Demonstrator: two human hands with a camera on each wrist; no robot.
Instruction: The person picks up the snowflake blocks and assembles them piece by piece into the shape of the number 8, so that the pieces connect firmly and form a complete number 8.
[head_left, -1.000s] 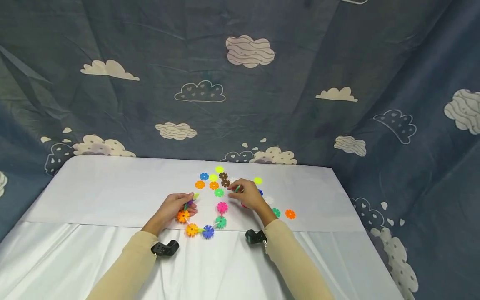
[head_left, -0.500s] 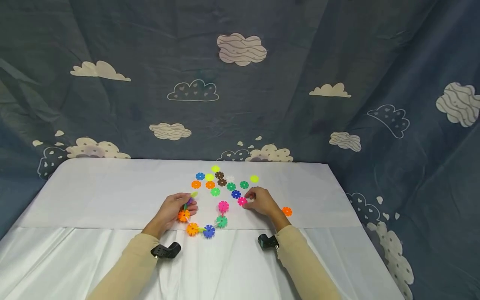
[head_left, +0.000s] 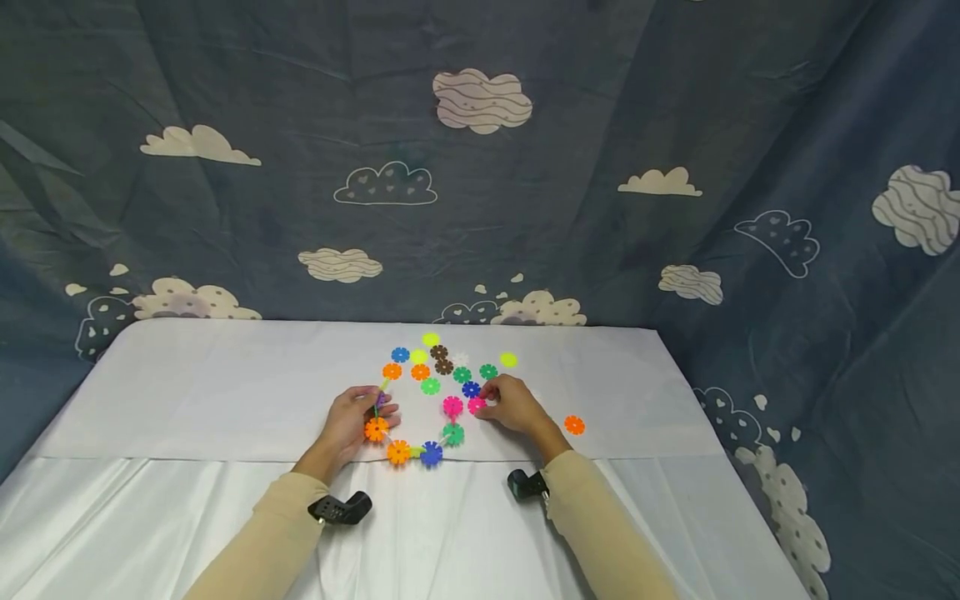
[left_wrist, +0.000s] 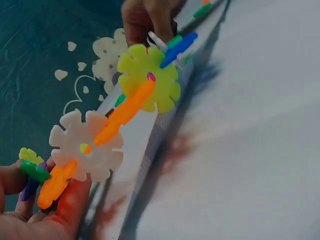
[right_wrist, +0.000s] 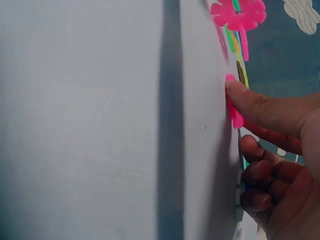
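Observation:
My left hand [head_left: 343,429] grips one end of a curved chain of slotted flower-shaped plastic discs [head_left: 398,452], around a purple disc [left_wrist: 31,187] and a green one [left_wrist: 34,171]. The chain bends toward me through orange, blue and green discs to a pink end disc [head_left: 452,407]. In the left wrist view, a white disc [left_wrist: 70,142] and a yellow disc [left_wrist: 131,67] link the orange ones edgewise. My right hand [head_left: 519,410] pinches a loose pink disc [right_wrist: 236,115] between thumb and index finger, close at the tabletop, just right of the chain's pink end.
Several loose discs lie beyond the hands on the white-covered table [head_left: 225,383]: brown discs [head_left: 438,352], a blue disc [head_left: 471,389], green discs [head_left: 489,372] and yellow discs [head_left: 508,360]. An orange disc [head_left: 574,425] lies right of my right wrist. A cloud-print curtain [head_left: 525,208] hangs behind.
My right hand let go of a green disc among the loose ones, moved right to the pink disc, then shifted slightly left with it. The left hand and chain moved slightly right.

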